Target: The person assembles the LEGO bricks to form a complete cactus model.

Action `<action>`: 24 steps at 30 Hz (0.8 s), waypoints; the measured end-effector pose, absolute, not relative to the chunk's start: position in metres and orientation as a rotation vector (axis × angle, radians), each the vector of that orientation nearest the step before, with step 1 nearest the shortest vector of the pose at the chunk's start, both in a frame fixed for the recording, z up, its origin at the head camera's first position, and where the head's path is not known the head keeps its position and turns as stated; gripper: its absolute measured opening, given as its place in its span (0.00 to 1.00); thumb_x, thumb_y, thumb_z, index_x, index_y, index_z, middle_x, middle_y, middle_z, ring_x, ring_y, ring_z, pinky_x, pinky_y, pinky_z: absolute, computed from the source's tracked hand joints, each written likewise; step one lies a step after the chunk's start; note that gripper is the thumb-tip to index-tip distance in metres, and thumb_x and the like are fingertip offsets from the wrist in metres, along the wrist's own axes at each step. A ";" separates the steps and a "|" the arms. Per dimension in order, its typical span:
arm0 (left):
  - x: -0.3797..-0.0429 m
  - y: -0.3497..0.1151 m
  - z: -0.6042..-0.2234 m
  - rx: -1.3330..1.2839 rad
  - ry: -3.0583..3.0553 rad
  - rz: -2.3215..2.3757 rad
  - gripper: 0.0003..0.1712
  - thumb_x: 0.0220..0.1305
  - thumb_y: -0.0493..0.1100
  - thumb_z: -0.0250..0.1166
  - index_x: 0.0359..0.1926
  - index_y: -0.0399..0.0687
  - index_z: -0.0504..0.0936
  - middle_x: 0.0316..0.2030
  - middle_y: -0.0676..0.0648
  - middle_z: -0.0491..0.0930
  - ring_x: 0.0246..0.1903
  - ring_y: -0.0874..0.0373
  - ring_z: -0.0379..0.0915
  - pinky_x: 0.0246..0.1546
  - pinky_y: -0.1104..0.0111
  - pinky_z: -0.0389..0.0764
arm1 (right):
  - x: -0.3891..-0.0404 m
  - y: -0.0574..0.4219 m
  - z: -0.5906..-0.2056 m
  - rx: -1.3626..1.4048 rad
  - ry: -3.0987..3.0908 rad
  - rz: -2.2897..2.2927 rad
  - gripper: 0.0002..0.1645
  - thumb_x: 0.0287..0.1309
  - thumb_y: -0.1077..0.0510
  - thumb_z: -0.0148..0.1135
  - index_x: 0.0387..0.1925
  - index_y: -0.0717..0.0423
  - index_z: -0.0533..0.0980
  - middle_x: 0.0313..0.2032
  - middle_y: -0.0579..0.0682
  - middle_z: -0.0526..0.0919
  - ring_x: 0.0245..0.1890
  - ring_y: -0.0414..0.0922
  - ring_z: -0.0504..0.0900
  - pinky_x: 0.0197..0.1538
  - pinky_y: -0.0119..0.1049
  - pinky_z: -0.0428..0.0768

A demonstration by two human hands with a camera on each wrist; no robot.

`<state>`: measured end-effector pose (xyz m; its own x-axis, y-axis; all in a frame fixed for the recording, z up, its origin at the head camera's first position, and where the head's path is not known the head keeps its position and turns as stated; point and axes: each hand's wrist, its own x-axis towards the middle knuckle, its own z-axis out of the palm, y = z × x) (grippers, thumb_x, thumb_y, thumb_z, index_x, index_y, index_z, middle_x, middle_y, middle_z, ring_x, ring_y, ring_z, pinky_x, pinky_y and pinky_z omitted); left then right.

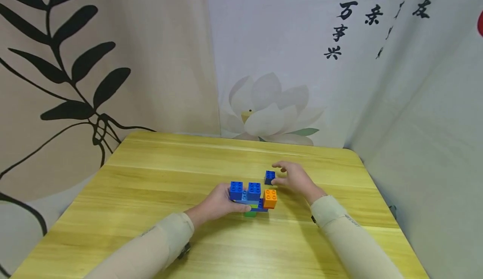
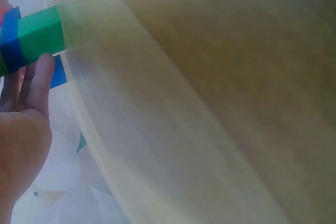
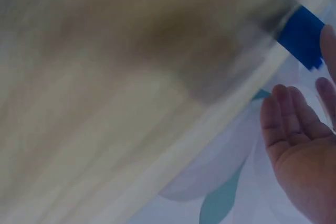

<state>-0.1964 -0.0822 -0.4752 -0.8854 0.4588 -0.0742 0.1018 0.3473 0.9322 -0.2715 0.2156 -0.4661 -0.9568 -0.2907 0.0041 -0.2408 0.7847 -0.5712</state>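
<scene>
My left hand (image 1: 218, 202) grips a small build of toy building bricks, its thumb across the near side. Two blue bricks (image 1: 254, 191) stand up on top of the build, and an orange brick (image 1: 270, 198) sits at its right end. Underneath, a green brick (image 2: 42, 34) shows in the left wrist view. A separate dark blue brick (image 1: 269, 177) stands on the table just beyond the build. Beside it is my right hand (image 1: 296, 179), fingers spread and thumb close to the brick; whether they touch, I cannot tell. The right wrist view shows relaxed, fairly straight fingers (image 3: 286, 111).
The wooden table (image 1: 151, 178) extends around both hands. Behind it hangs a pale curtain (image 1: 170, 61) with printed leaves, a flower and dark lettering. Another stretch of pale cloth (image 1: 434, 123) runs along the right side.
</scene>
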 end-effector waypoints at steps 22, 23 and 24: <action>-0.196 -0.082 -0.477 0.516 2.284 1.574 0.27 0.59 0.50 0.83 0.58 0.50 0.87 0.51 0.48 0.92 0.52 0.52 0.90 0.60 0.54 0.88 | -0.251 0.202 -0.437 -0.449 2.821 -1.196 0.30 0.71 0.46 0.71 0.68 0.52 0.77 0.54 0.53 0.89 0.50 0.47 0.88 0.57 0.47 0.90; -0.196 -0.082 -0.477 0.518 2.286 1.574 0.27 0.59 0.50 0.83 0.58 0.50 0.87 0.51 0.48 0.92 0.52 0.52 0.90 0.60 0.54 0.88 | -0.248 0.202 -0.429 -0.473 2.797 -1.240 0.30 0.71 0.46 0.71 0.69 0.51 0.77 0.54 0.54 0.89 0.50 0.47 0.88 0.56 0.46 0.90; -0.196 -0.082 -0.476 0.522 2.286 1.576 0.27 0.59 0.50 0.83 0.58 0.50 0.87 0.51 0.48 0.92 0.52 0.52 0.90 0.60 0.54 0.88 | -0.244 0.201 -0.422 -0.492 2.767 -1.288 0.31 0.71 0.45 0.71 0.69 0.51 0.77 0.55 0.53 0.89 0.50 0.47 0.88 0.56 0.45 0.90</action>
<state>-0.1955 -0.0822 -0.4763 -0.8840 0.4647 -0.0505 0.1181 0.3266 0.9377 -0.2445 0.2008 -0.4221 -0.9481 -0.3056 0.0881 -0.2642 0.6024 -0.7532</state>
